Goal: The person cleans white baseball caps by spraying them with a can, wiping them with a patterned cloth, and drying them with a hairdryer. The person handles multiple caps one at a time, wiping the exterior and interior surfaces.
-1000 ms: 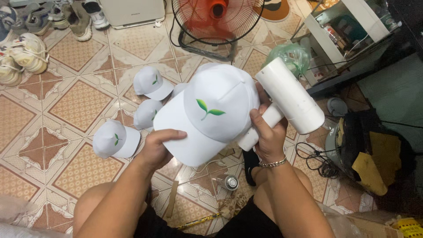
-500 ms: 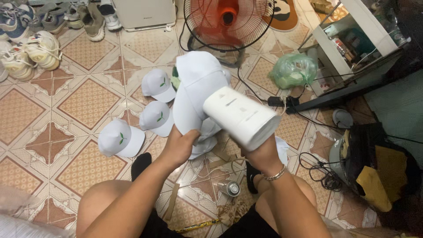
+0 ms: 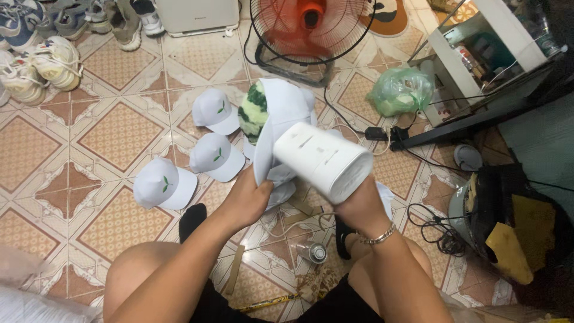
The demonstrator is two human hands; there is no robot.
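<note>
The left hand is gripping the lower edge of a white fabric cap mounted on a green mottled rounded form, while the right hand is clamping a white cylindrical handheld appliance against it. Beyond the left hand, three finished-looking white caps with green leaf marks are lying on the tiled floor, the held cap being in work. Farther right, a green plastic bag is sitting knotted, contents unclear.

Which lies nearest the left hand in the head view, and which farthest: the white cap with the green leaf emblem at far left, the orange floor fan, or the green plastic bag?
1. White cap with green leaf emblem, on the floor tiles left of the left hand.
2. Green plastic bag, up and to the right.
3. Orange floor fan, at the top.
</note>
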